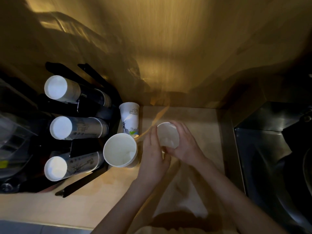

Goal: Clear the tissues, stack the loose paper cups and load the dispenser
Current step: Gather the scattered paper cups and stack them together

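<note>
Cup [168, 135] gripped by right hand [184, 146], left hand [152, 149] steadying it | big open cup [120, 149] sits upright just left — left hand nearer

Three stacks of paper cups sit in the black dispenser [87, 105], one per slot: a top stack [67, 89], a middle stack [76, 127] and a bottom stack [70, 167], each with a white cup bottom facing the camera. How many cups each stack holds cannot be counted. Three loose paper cups are on or above the table [50, 208]: one printed cup [130, 119] standing upside down, one wide open cup [120, 150], and one white cup [168, 135] between two hands, the left hand [152, 154] and the right hand [187, 146].
</note>
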Demonstrator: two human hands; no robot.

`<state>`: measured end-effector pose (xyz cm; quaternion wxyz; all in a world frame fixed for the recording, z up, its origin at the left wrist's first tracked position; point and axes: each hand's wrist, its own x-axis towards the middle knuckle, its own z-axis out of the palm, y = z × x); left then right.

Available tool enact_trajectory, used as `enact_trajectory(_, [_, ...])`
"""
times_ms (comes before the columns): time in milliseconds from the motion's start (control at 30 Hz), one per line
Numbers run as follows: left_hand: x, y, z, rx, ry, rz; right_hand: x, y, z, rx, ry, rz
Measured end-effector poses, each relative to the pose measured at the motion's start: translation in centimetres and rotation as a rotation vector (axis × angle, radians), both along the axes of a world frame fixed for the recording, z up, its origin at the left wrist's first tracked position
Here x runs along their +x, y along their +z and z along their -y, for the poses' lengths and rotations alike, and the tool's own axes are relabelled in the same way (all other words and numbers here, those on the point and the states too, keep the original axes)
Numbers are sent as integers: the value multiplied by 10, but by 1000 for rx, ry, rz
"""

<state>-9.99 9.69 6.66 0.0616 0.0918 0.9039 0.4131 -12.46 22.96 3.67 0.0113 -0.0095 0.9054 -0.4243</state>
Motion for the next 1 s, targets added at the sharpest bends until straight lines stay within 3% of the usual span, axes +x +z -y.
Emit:
enact_trajectory(100, [-24, 40, 7, -109, -58, -159, -11, -4, 3, -61, -36, -17])
enact_trajectory(200, [-74, 60, 20, -305, -12, -157, -22, -3, 7, -119, -80, 17])
enact_trajectory(333, [-144, 48, 36, -651, 45, 50, -35, -5, 11, -141, -116, 40])
enact_trajectory(467, [-184, 10, 44, -726, 119, 360, -39, -9, 13, -166, -122, 46])
enact_trajectory(567, [-198, -20, 54, -779, 150, 466, -40, -11, 12, -200, -148, 39])
enact_trajectory(800, [-210, -52, 54, -517, 261, 625, -30, -11, 16, -256, -158, 104])
enact_trajectory(1000, [-207, -62, 66, -323, 307, 615, -22, -18, 18, -306, -192, 94])
